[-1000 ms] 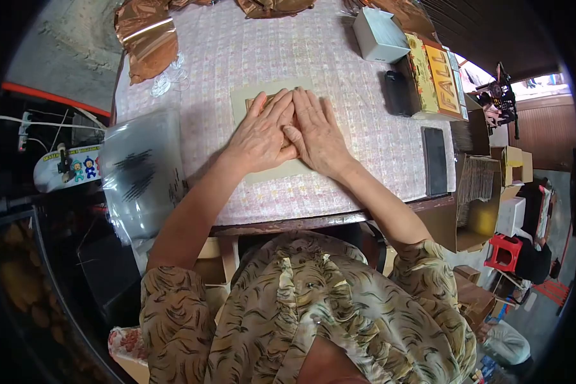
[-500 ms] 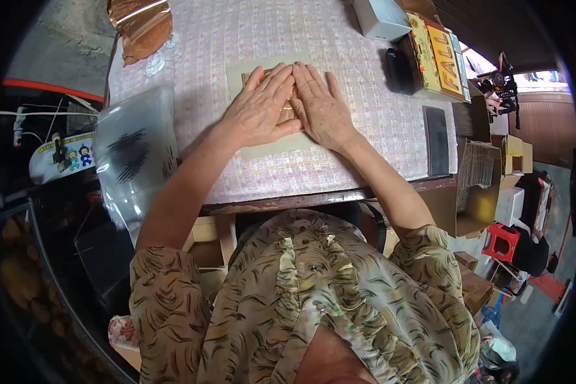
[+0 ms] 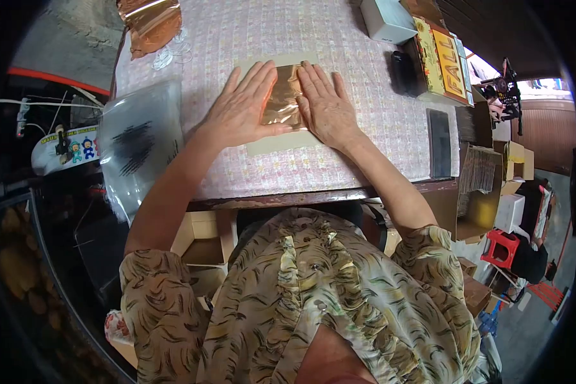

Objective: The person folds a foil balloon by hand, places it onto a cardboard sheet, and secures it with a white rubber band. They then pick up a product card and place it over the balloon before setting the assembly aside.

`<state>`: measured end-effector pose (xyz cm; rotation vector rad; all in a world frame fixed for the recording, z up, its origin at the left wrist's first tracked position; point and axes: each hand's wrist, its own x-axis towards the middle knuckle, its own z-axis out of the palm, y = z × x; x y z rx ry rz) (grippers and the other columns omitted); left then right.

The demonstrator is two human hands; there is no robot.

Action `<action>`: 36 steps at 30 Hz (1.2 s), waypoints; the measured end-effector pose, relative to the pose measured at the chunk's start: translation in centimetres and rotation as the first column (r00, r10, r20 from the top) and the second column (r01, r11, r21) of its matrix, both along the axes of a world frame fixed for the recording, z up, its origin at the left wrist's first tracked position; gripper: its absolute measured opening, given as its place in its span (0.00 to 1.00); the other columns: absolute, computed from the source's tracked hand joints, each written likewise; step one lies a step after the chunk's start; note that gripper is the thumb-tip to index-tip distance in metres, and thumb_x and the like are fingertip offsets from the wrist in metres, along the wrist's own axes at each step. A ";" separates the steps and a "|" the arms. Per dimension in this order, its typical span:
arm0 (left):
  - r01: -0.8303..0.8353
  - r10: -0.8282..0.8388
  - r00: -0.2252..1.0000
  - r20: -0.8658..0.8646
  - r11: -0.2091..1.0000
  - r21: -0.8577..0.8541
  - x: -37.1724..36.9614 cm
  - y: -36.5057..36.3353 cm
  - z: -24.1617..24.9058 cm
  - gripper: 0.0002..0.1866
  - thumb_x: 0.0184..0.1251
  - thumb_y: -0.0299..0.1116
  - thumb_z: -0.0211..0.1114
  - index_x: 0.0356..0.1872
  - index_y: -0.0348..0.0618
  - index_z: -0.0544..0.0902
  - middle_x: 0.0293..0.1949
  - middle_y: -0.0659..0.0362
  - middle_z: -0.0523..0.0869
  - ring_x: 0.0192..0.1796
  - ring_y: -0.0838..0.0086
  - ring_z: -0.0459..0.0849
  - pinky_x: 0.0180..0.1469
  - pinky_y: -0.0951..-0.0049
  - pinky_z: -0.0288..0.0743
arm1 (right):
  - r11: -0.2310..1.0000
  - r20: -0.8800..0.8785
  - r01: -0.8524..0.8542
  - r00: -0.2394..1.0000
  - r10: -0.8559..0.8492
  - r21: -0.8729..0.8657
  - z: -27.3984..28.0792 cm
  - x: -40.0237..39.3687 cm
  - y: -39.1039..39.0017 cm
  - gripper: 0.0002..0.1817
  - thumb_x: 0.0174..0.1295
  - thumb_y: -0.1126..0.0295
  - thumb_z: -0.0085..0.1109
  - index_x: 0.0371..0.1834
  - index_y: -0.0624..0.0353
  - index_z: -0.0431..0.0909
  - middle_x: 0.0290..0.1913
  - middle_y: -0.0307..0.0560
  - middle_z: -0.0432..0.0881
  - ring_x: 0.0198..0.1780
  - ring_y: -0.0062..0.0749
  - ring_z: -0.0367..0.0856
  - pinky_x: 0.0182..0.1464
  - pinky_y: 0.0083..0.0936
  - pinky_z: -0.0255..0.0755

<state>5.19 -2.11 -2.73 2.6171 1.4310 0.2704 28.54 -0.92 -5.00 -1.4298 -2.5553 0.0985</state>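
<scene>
A shiny copper-coloured foil sheet (image 3: 284, 99) lies on a grey-beige board (image 3: 276, 146) on the cloth-covered table. My left hand (image 3: 244, 109) rests flat along the foil's left side, fingers stretched out and thumb reaching across its near edge. Flat on the right side lies my right hand (image 3: 326, 109), its fingers extended away from me. Both palms face down and neither hand grips anything. The foil's left and right edges are partly hidden under the hands.
Clear plastic sleeves (image 3: 141, 144) hang over the table's left edge. More copper foil (image 3: 153, 32) and a white string bundle (image 3: 171, 57) lie at the far left. On the right are a dark case (image 3: 402, 72), a "FALL" box (image 3: 445, 64), a white box (image 3: 387, 22) and a dark flat slab (image 3: 438, 142).
My hands, close together over the foil before, have moved apart. The left has slid leftward to the foil's side, and the middle of the copper foil now shows.
</scene>
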 end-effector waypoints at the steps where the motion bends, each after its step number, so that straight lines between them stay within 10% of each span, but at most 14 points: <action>1: -0.006 0.006 1.000 -0.001 1.000 0.001 -0.3 -0.2 0.1 0.65 0.56 0.78 0.64 0.81 0.33 0.54 0.83 0.48 0.54 0.85 0.57 0.48 0.85 0.49 0.39 | 1.000 -0.005 0.000 1.000 0.000 0.007 0.0 0.0 0.0 0.33 0.81 0.56 0.39 0.84 0.59 0.52 0.85 0.49 0.54 0.85 0.41 0.51 0.84 0.49 0.40; 13: -0.046 0.005 0.964 -0.265 0.988 -0.148 -2.7 0.6 4.1 0.74 0.40 0.74 0.76 0.84 0.43 0.49 0.85 0.52 0.50 0.86 0.54 0.45 0.82 0.34 0.35 | 1.000 -0.004 -0.005 1.000 0.005 0.016 0.2 0.0 -0.1 0.33 0.80 0.56 0.40 0.83 0.59 0.53 0.85 0.49 0.53 0.85 0.41 0.50 0.84 0.50 0.41; 18: 0.019 -0.012 0.997 -0.072 0.995 0.097 2.3 1.6 2.6 0.67 0.52 0.80 0.63 0.81 0.36 0.55 0.83 0.49 0.57 0.84 0.51 0.49 0.83 0.37 0.38 | 1.000 0.013 0.006 1.000 -0.006 0.003 -0.5 0.0 -0.2 0.34 0.80 0.55 0.39 0.84 0.60 0.51 0.86 0.49 0.51 0.86 0.40 0.47 0.84 0.49 0.39; 26: 0.093 -0.093 0.996 -0.019 0.996 0.005 3.4 1.9 -0.3 0.67 0.54 0.79 0.62 0.82 0.36 0.52 0.84 0.49 0.52 0.85 0.56 0.48 0.84 0.41 0.38 | 1.000 0.007 0.002 1.000 -0.001 -0.030 -0.4 0.2 -0.1 0.34 0.82 0.54 0.33 0.84 0.61 0.49 0.86 0.50 0.49 0.87 0.39 0.44 0.85 0.50 0.32; 29: 0.085 -0.085 0.996 -0.018 0.996 -0.030 3.5 1.6 -0.1 0.65 0.55 0.73 0.68 0.83 0.39 0.48 0.85 0.51 0.49 0.86 0.58 0.45 0.84 0.43 0.36 | 1.000 -0.032 -0.015 0.999 0.015 -0.002 0.7 0.8 0.0 0.33 0.81 0.58 0.41 0.84 0.62 0.52 0.84 0.55 0.53 0.85 0.43 0.50 0.84 0.45 0.41; 31: 0.072 -0.072 0.997 -0.029 0.997 -0.020 3.5 1.6 -0.1 0.66 0.55 0.75 0.66 0.83 0.39 0.48 0.85 0.52 0.49 0.86 0.58 0.45 0.84 0.43 0.36 | 0.932 -0.649 -0.026 0.725 -0.232 -0.362 2.2 1.9 0.5 0.28 0.80 0.63 0.45 0.77 0.68 0.64 0.76 0.64 0.68 0.78 0.48 0.66 0.79 0.39 0.57; 33: 0.069 -0.070 0.997 -0.014 0.997 -0.021 3.3 1.7 -0.2 0.67 0.54 0.76 0.65 0.83 0.40 0.48 0.85 0.52 0.49 0.86 0.58 0.45 0.84 0.44 0.35 | 0.941 -0.660 0.101 0.689 -0.299 -0.322 3.4 3.0 0.8 0.19 0.77 0.70 0.47 0.62 0.72 0.77 0.53 0.62 0.87 0.53 0.50 0.86 0.59 0.37 0.77; 36: 0.073 -0.073 0.997 -0.001 0.997 -0.027 3.4 1.6 -0.4 0.68 0.52 0.78 0.65 0.84 0.40 0.47 0.85 0.53 0.49 0.86 0.58 0.45 0.85 0.44 0.34 | 0.917 -0.534 0.104 0.785 -0.314 -0.385 3.7 3.7 1.6 0.17 0.71 0.73 0.50 0.55 0.72 0.81 0.46 0.64 0.88 0.48 0.49 0.89 0.55 0.37 0.79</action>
